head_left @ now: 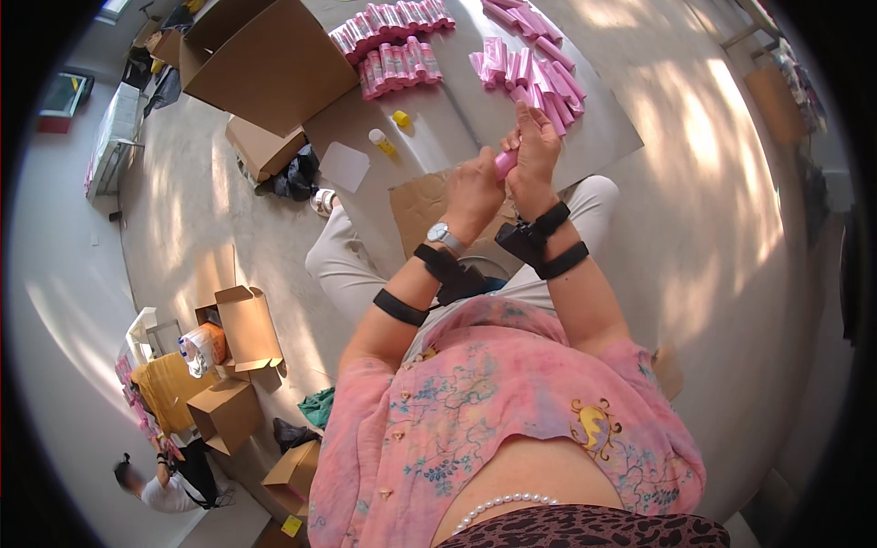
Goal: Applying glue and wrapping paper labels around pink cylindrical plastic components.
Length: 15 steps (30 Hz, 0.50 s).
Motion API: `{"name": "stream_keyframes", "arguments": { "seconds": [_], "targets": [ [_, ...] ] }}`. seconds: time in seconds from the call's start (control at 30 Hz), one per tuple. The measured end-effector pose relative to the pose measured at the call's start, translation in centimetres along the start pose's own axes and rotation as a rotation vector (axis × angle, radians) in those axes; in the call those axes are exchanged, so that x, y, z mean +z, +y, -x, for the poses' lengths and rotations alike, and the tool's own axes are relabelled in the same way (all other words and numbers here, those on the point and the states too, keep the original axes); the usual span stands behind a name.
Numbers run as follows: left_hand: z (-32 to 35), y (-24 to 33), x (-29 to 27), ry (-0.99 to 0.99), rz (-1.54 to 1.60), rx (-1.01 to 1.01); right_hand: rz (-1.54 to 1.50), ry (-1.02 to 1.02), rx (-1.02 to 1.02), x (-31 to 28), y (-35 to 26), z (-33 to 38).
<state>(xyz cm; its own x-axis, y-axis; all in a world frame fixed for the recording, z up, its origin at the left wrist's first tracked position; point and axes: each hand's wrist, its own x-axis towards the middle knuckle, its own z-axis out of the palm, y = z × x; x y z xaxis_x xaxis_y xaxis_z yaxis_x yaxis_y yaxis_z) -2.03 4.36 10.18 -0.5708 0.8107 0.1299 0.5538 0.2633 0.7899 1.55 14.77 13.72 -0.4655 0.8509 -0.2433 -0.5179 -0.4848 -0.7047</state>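
Both my hands are together above the work board, closed around a small pink shiny roll [505, 164]. My left hand [473, 196] wraps its lower end with curled fingers. My right hand [533, 157] grips the roll from the other side, its fingertips pointing up and partly covering it. Just beyond lies a loose heap of pink rolls [550, 80]. Further left, similar pink rolls [400, 66] stand lined up in rows. A glue stick [382, 142] with a yellow body lies left of my hands, near its yellow cap [400, 119].
A large open cardboard box [265, 68] stands at the far left, beside a black plastic bag [297, 173]. A white sheet [345, 167] lies near my left knee. Flat cardboard [416, 215] is under my hands. More boxes [226, 416] and another person [174, 489] are at the lower left.
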Motion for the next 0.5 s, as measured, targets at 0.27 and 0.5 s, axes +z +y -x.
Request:
{"name": "stream_keyframes", "arguments": {
  "seconds": [0.27,0.5],
  "targets": [
    [0.1,-2.2,-0.2,-0.315,0.413,-0.217,-0.057,-0.167,0.12,-1.6,-0.1,-0.2],
    [0.4,-0.1,-1.0,-0.217,0.084,-0.17,-0.001,0.007,0.023,-2.3,0.5,-0.1]
  ]
}}
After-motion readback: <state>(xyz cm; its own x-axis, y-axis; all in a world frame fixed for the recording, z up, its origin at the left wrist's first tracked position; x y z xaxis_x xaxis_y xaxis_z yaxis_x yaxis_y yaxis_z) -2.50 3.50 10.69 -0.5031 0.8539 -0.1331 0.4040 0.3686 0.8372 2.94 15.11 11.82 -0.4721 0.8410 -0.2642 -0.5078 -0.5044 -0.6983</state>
